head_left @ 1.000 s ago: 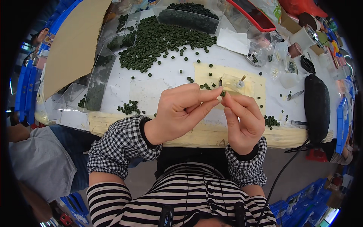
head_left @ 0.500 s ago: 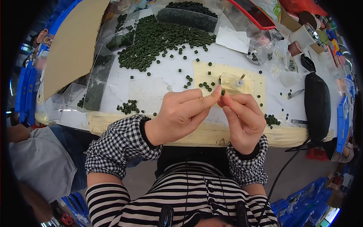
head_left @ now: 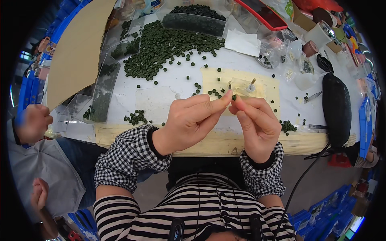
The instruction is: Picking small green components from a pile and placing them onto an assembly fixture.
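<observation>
Above the worktop (head_left: 173, 78), the right hand (head_left: 259, 131) pinches a green bead (head_left: 234, 97) beside the left hand (head_left: 189, 122), its grip pressed together; a bag (head_left: 288, 9) behind bears illegible green print

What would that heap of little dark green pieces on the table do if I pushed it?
The heap would probably spread, since its pieces lie loose. Their round outlines suggest that some could roll if tipped on edge. Each is likely light, being so small beside the right hand pinching one green piece.
</observation>
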Action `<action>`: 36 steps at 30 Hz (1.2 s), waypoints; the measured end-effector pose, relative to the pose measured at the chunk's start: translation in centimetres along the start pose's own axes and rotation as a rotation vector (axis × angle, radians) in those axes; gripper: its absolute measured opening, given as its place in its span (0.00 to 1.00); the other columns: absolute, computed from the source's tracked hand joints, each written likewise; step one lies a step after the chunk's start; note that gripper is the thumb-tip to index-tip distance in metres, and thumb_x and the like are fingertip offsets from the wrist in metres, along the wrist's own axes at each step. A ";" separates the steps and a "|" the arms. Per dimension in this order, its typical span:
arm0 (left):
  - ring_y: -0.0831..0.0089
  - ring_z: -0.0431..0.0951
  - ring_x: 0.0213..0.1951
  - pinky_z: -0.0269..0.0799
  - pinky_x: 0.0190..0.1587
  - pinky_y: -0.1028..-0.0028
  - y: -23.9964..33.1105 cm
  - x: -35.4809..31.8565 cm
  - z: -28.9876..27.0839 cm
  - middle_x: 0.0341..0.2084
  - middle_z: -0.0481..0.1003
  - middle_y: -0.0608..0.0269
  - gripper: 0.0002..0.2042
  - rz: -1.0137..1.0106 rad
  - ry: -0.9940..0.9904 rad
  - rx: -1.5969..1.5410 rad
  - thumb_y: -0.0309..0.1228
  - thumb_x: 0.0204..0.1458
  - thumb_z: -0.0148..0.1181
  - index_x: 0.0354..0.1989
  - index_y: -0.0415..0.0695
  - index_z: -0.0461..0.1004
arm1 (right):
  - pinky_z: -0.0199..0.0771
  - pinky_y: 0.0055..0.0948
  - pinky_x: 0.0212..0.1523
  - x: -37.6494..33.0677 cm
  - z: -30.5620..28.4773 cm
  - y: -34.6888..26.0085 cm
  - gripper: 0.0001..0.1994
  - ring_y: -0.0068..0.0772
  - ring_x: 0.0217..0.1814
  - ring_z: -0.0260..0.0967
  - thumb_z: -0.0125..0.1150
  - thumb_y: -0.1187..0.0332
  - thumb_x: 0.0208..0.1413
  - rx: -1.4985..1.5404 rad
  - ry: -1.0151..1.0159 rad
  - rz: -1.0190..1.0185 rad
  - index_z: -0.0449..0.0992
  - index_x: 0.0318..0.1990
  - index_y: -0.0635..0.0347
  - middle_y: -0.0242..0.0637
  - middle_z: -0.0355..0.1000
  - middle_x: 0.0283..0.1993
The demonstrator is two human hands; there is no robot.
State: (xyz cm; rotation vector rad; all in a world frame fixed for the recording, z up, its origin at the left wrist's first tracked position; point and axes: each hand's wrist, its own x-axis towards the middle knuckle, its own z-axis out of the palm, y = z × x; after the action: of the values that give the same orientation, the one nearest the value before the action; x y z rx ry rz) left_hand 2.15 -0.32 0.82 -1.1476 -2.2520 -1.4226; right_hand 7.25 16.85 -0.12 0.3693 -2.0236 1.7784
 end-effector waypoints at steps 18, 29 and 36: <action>0.79 0.59 0.13 0.53 0.16 0.78 0.0 -0.2 -0.2 0.12 0.61 0.66 0.19 0.028 0.010 0.061 0.13 0.45 0.61 0.48 0.37 0.76 | 0.70 0.19 0.34 -0.1 0.2 0.2 0.14 0.26 0.35 0.71 0.62 0.84 0.48 -0.118 -0.017 -0.054 0.78 0.45 0.65 0.38 0.73 0.38; 0.84 0.53 0.17 0.48 0.21 0.79 -0.9 1.4 -1.5 0.12 0.54 0.75 0.08 -0.348 -0.080 -0.132 0.23 0.45 0.66 0.35 0.40 0.80 | 0.71 0.23 0.33 0.5 0.8 0.4 0.12 0.31 0.32 0.71 0.61 0.82 0.49 -0.338 -0.006 -0.093 0.78 0.43 0.65 0.40 0.73 0.33; 0.84 0.53 0.17 0.49 0.20 0.78 -2.3 1.8 -2.7 0.12 0.54 0.73 0.06 -0.368 -0.257 0.113 0.24 0.45 0.66 0.32 0.38 0.79 | 0.71 0.23 0.33 0.6 0.7 0.1 0.11 0.30 0.31 0.71 0.60 0.82 0.49 -0.370 0.032 -0.059 0.79 0.42 0.65 0.40 0.73 0.32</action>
State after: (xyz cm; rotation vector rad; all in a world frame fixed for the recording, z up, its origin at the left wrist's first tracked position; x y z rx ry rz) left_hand -1.23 -2.22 1.69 -0.9630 -2.8021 -1.3049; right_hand 6.58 16.18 -0.03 0.2795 -2.2347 1.3276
